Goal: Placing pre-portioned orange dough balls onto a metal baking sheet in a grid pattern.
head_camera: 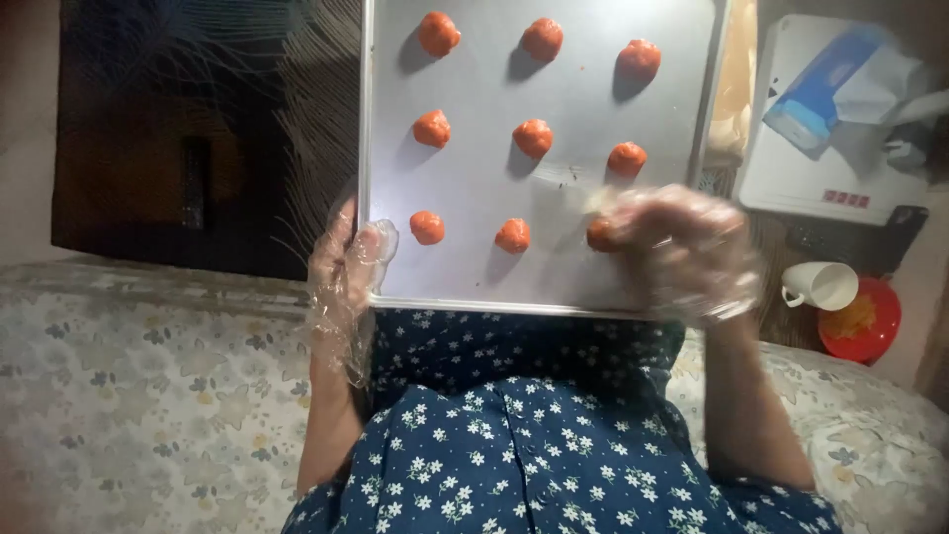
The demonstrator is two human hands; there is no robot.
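Nine orange dough balls sit on a pale baking tray (pixel 593 282) in three rows of three, each ball apart from its neighbours. The tray rests on the lap of a person wearing a dark blue garment with small white flowers (pixel 514 455).

The left hand (pixel 346 267), covered by a loose clear plastic glove, grips the near left corner of the tray; the thumb lies on top of the rim and the remaining fingers wrap under the edge, out of sight. The right hand (pixel 687 247), also gloved, rests on the near right part of the tray. Its fingers are curled together around the ninth ball (pixel 599 235), at the right end of the nearest row (the glove and motion blur hide exactly which fingers touch it). The other balls, such as the middle ball of the near row (pixel 512 235), lie untouched.

Beside the person on both sides is a seat cover with a faded flower print (pixel 148 386). To the right of the tray stand a white mug (pixel 822 285) lying on its side, a red bowl (pixel 862 321) just beside it, and a white appliance (pixel 840 148) with a blue packet (pixel 820 94) on top.
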